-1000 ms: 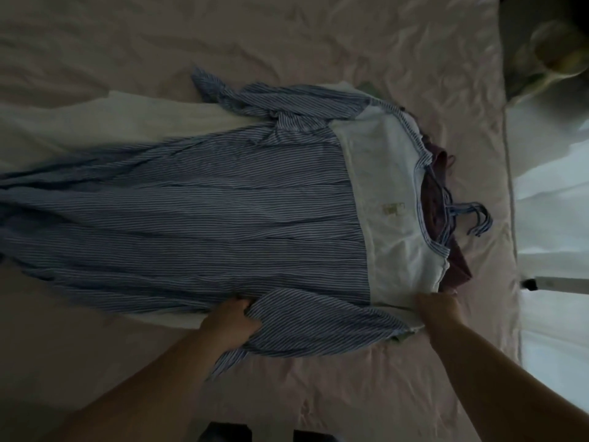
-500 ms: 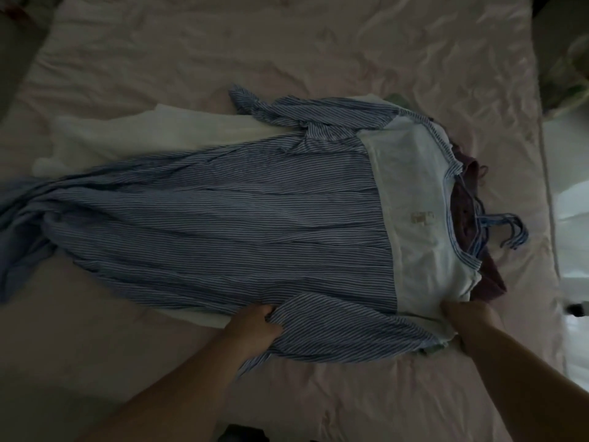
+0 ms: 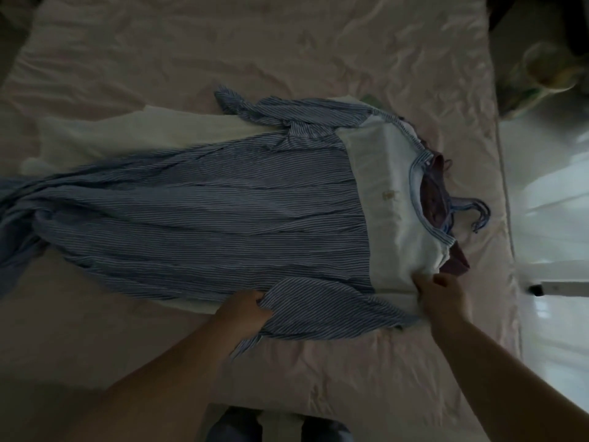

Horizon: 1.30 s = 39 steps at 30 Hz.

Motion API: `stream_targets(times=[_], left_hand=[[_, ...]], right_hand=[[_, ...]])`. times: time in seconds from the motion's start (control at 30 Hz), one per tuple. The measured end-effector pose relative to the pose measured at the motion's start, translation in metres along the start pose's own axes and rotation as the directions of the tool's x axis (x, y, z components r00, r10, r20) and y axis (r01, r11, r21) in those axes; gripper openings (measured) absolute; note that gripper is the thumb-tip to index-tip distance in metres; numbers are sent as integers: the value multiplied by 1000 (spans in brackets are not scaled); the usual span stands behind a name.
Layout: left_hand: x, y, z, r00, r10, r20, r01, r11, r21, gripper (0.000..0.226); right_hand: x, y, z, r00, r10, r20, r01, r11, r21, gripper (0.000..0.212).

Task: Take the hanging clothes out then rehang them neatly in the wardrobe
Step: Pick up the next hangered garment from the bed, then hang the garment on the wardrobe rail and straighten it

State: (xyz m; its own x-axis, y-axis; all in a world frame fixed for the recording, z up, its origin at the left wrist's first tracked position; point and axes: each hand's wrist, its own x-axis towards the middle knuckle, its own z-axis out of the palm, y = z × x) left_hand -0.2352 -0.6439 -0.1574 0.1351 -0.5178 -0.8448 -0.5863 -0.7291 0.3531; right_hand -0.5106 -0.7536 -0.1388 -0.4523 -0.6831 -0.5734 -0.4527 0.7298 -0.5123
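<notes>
Bed (image 3: 318, 59) in wrinkled pink sheet is carrying the pile | cream garment (image 3: 134, 135) is lying directly on it, far left | striped dress (image 3: 223, 218) is trailing off left edge

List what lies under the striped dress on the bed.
Under the striped dress a cream garment shows along its far edge, a maroon garment at the neckline, and blue hanger hooks. How many garments are stacked is hidden.

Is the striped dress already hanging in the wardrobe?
No, the striped dress lies flat on the bed, with both hands gripping its near edge.
</notes>
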Motion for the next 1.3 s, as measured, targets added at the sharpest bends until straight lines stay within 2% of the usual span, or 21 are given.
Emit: stream_targets(times=[0.13, 0.2, 0.33, 0.4, 0.47, 0.57, 0.63, 0.77, 0.9, 1.03, 1.1, 1.17, 1.3], left_hand=[[-29, 29, -18, 997, 63, -44, -66, 995, -74, 18], [-49, 54, -30, 990, 118, -73, -128, 978, -164, 26], [-104, 109, -59, 953, 238, -187, -282, 925, -257, 44], [-135, 133, -75, 925, 295, -238, -359, 885, -297, 35], [-161, 151, -88, 896, 330, -298, -425, 833, -355, 13], [-192, 164, -109, 849, 341, -404, -491, 792, -363, 36], [-211, 164, -123, 829, 293, -476, -475, 818, -324, 36], [-243, 141, -152, 721, 209, -661, -458, 859, -229, 20], [-278, 100, -180, 656, 107, -747, -459, 843, -282, 20], [-315, 48, -204, 614, 34, -789, -443, 842, -309, 19], [-334, 15, -219, 576, -1, -817, -433, 848, -307, 17], [-353, -21, -234, 540, -19, -841, -402, 872, -278, 13], [-393, -101, -262, 434, -31, -900, -321, 929, -186, 24]], right_hand=[[-54, -34, -12, 980, -94, 175, 41, 957, 286, 17], [-86, -54, -20, 962, -165, 218, 80, 933, 351, 16], [-142, -85, -30, 905, -332, 267, 234, 911, 340, 30], [-169, -99, -32, 859, -421, 293, 323, 888, 327, 34], [-194, -111, -34, 800, -504, 326, 398, 852, 340, 37], [-224, -126, -33, 722, -569, 393, 456, 819, 349, 38], [-244, -138, -33, 678, -601, 425, 501, 799, 332, 36], [-279, -161, -33, 567, -683, 461, 639, 718, 277, 33], [-320, -177, -20, 340, -737, 584, 820, 537, 200, 30], [-363, -187, -2, 111, -716, 689, 883, 390, 262, 21], [-379, -195, 8, 63, -739, 671, 907, 322, 270, 15], [-395, -207, 19, 66, -771, 634, 927, 282, 247, 10], [-444, -242, 48, 43, -844, 535, 968, 167, 185, 15]])
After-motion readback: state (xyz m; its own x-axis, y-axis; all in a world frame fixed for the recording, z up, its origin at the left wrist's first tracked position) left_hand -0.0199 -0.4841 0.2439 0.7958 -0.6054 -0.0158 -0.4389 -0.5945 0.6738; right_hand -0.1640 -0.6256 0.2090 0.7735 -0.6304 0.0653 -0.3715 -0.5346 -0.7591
